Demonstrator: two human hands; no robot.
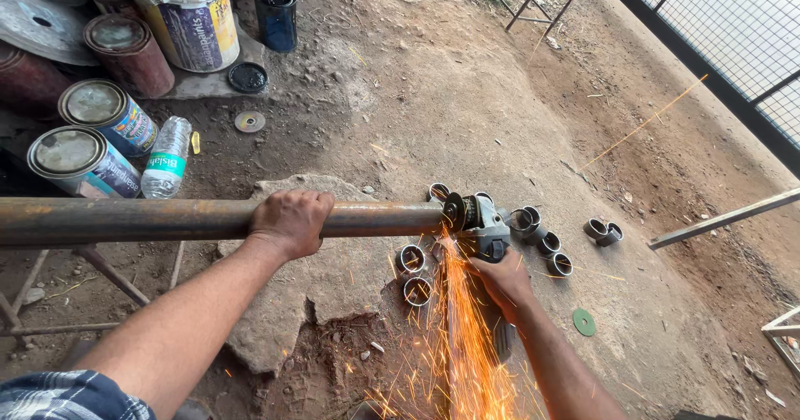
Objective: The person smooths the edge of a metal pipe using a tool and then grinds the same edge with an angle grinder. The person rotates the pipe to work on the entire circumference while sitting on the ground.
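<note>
Cutting's clearly mid-stroke here: the left hand point(289, 221) is wrapped tight over the top of the rusty steel pipe point(167, 219), pinning it level on its stand, while the right hand point(502, 280) is closed around the body of the angle grinder point(486, 232), whose disc bites into the pipe's free end and throws sparks point(458, 337) down at the dirt; I'd say the next bit needs a steady push straight through and a firm hold on the pipe so the ring drops clean. Cut pipe rings point(414, 274) already lie on the ground just below and beside the cut; paint cans point(83, 137) and a plastic bottle point(167, 157) sit well off to the left.
</note>
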